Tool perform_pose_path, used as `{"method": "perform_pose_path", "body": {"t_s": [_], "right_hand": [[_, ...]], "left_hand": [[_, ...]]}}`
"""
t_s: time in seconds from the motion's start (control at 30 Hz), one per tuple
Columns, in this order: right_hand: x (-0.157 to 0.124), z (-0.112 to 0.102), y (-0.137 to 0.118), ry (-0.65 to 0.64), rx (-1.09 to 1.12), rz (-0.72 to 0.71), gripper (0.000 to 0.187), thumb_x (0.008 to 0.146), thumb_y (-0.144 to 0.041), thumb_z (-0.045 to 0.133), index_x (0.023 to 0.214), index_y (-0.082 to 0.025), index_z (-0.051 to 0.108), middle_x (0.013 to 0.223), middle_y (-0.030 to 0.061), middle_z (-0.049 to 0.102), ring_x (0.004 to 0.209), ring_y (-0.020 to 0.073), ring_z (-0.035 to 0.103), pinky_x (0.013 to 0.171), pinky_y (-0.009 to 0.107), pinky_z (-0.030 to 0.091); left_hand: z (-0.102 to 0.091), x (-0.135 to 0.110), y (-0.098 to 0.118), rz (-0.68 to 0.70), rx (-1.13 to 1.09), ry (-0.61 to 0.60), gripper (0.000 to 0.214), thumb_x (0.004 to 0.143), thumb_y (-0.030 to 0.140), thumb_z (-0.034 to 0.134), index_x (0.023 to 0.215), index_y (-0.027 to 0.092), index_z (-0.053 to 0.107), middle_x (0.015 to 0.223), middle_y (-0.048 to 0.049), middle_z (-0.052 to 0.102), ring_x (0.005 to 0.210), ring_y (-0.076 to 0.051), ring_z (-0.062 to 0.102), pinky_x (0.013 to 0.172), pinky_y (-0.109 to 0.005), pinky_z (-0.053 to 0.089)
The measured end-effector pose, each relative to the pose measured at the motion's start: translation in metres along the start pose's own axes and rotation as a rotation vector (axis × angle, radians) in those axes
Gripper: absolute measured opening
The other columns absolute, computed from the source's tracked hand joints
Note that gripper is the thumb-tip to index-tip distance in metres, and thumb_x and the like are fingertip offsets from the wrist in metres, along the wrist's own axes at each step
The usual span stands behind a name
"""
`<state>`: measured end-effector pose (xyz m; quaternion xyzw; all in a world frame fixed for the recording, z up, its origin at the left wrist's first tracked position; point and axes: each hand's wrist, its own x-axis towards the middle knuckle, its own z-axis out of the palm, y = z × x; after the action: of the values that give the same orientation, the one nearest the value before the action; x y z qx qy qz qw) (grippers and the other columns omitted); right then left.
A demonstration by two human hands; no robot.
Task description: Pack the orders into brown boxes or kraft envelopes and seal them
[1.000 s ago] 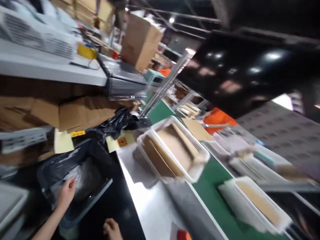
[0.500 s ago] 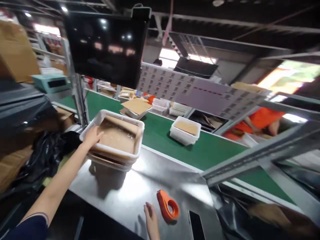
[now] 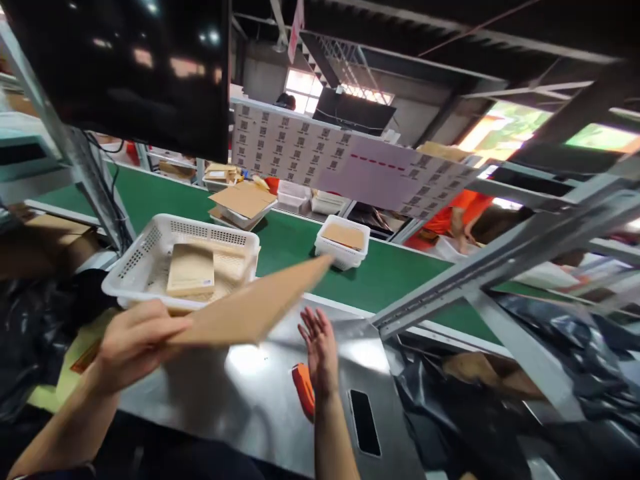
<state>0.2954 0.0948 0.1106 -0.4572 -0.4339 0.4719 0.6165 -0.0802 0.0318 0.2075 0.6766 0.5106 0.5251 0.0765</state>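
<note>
My left hand (image 3: 133, 343) grips one end of a flat brown cardboard envelope (image 3: 260, 303) and holds it slanted above the steel table (image 3: 220, 400). My right hand (image 3: 320, 350) is raised with its fingers stretched out, just under the envelope's far end. It holds nothing. A white plastic basket (image 3: 150, 250) stands behind the envelope and has a smaller brown packet (image 3: 191, 270) in it. An orange tape dispenser (image 3: 303, 390) lies on the table beside my right wrist.
A green conveyor belt (image 3: 390, 273) runs behind the table and carries another white basket (image 3: 343, 241) with brown packets. A black monitor (image 3: 130, 67) hangs at upper left. A slanted metal beam (image 3: 490, 267) crosses the right. A person in orange (image 3: 457, 210) works beyond the belt.
My left hand has lifted a brown envelope out of the basket toward me. My right hand rose from the table beside the tape dispenser to below the envelope. The view swung right.
</note>
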Motion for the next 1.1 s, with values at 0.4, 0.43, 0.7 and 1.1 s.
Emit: {"method": "perform_pose_path", "body": {"t_s": [0.4, 0.43, 0.7, 1.1], "right_hand": [[0.038, -0.075, 0.005, 0.098, 0.005, 0.172, 0.078, 0.090, -0.069, 0.055, 0.153, -0.023, 0.048, 0.151, 0.0161, 0.060, 0.141, 0.0299, 0.057, 0.113, 0.050, 0.049], [0.032, -0.076, 0.022, 0.091, -0.064, 0.209, 0.081, 0.088, -0.068, 0.060, 0.154, -0.024, 0.045, 0.153, 0.0152, 0.058, 0.142, 0.0295, 0.056, 0.112, 0.047, 0.050], [-0.034, -0.093, 0.116, -0.109, -0.207, 0.211, 0.110, 0.088, -0.068, 0.065, 0.172, -0.028, 0.005, 0.163, 0.0142, 0.048, 0.146, 0.0313, 0.051, 0.124, 0.050, 0.039], [-0.096, -0.091, 0.125, -0.462, 0.172, 0.386, 0.094, 0.063, -0.063, 0.091, 0.147, -0.033, 0.062, 0.160, 0.0150, 0.052, 0.142, 0.0409, 0.056, 0.111, 0.058, 0.050]], "left_hand": [[0.161, -0.128, 0.077, -0.318, -0.410, -0.410, 0.040, 0.096, 0.037, 0.068, 0.135, 0.034, 0.075, 0.133, -0.0085, 0.075, 0.123, -0.033, 0.071, 0.110, -0.048, 0.056], [0.165, -0.134, 0.074, -0.367, -0.412, -0.389, 0.036, 0.096, 0.042, 0.068, 0.129, 0.033, 0.078, 0.128, -0.0092, 0.077, 0.119, -0.033, 0.073, 0.108, -0.049, 0.057], [0.157, -0.172, 0.011, -0.659, -0.779, -0.155, 0.135, 0.056, 0.113, 0.033, 0.147, 0.018, 0.065, 0.134, -0.0208, 0.073, 0.128, -0.047, 0.065, 0.114, -0.061, 0.048], [0.200, -0.235, -0.046, -1.101, -0.843, -0.181, 0.106, 0.074, 0.077, 0.076, 0.162, 0.037, 0.034, 0.147, -0.0098, 0.065, 0.128, -0.034, 0.069, 0.112, -0.051, 0.054]]}}
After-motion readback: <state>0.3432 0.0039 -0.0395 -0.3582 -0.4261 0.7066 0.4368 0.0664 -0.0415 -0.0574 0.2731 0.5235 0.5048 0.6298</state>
